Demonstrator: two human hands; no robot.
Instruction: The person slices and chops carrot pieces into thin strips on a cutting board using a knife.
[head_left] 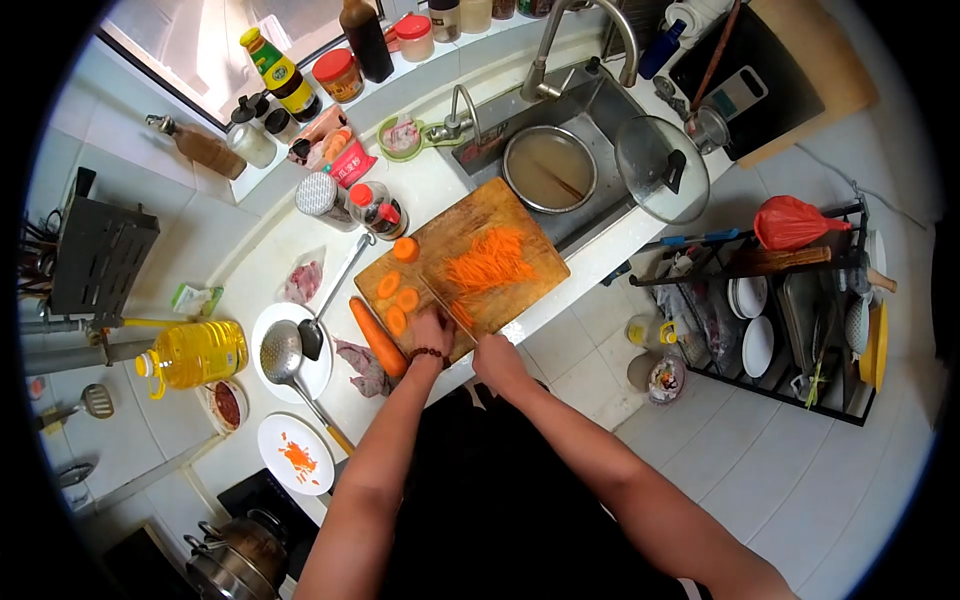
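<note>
A wooden cutting board (540, 262) lies across the counter by the sink. My right hand (497, 362) is wrapped round the handle of a kitchen knife (447, 305), whose thin blade rests edge-down on the board. Left of the blade, my left hand (432, 335), with a beaded bracelet at the wrist, presses bent fingers onto carrot, mostly hidden beneath them. Shredded carrot (490, 260) is heaped right of the knife. Several carrot slices (389, 285) and a short carrot chunk (406, 249) sit on the board's left part. A long carrot (378, 338) lies along its left edge.
The sink (592, 112) holds a metal bowl (549, 168) of cloudy water, with a glass lid (662, 170) beside it. To the left are a skimmer (281, 352) on a plate, a plate of carrot bits (297, 456), and an oil jug (205, 354). Jars and bottles line the windowsill.
</note>
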